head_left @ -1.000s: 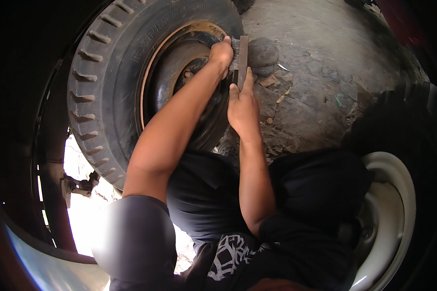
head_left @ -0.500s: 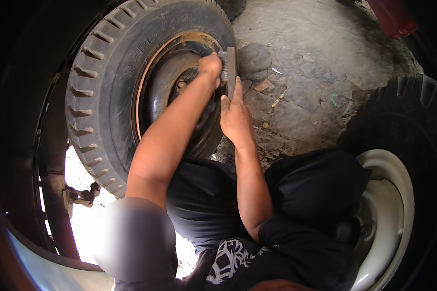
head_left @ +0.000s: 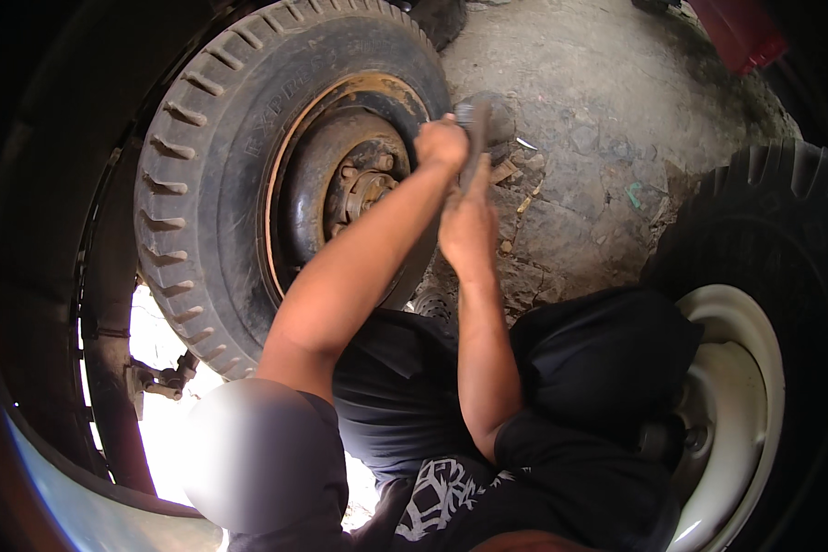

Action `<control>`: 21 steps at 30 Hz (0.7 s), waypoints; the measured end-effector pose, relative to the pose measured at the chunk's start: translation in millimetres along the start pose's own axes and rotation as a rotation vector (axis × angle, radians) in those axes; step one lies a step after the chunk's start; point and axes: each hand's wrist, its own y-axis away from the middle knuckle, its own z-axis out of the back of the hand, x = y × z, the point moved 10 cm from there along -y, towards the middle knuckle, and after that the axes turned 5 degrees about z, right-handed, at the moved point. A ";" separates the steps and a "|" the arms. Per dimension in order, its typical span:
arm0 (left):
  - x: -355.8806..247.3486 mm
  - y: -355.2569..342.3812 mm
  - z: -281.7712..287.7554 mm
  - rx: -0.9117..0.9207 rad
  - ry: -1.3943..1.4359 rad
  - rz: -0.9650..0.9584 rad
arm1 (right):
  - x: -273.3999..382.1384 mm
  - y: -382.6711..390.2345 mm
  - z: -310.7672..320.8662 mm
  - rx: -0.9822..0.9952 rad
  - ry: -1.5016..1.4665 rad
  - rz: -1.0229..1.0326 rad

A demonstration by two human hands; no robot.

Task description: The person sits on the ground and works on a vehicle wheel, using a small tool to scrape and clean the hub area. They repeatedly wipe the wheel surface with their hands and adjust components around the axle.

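Left hand [head_left: 442, 143] and right hand [head_left: 467, 225] both grasp one flat grey metal bar [head_left: 474, 138] against a knobbly-treaded tyre [head_left: 212, 166] with rusty rim [head_left: 290, 156]; second tyre [head_left: 754, 230] nearby.

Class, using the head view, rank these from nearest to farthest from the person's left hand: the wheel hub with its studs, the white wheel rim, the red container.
1. Wheel hub, just left of the left hand.
2. Red container, upper right corner.
3. White wheel rim, lower right.
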 end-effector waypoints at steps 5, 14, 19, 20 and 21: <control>37.7 -45.2 36.8 0.080 0.560 0.166 | 39.1 18.7 -23.4 0.100 -0.080 0.158; 1.3 32.3 -45.7 0.510 0.400 0.000 | -8.7 -10.6 7.9 -0.019 -0.073 -0.046; -5.9 39.3 -69.1 0.507 0.354 -0.150 | -22.0 -18.4 21.1 -0.137 -0.112 0.011; -5.3 40.2 -66.7 0.532 0.317 -0.115 | -24.2 -19.8 15.7 -0.109 -0.137 0.002; -2.2 37.5 -66.5 0.556 0.272 -0.120 | -27.7 -17.9 12.2 -0.097 -0.132 -0.021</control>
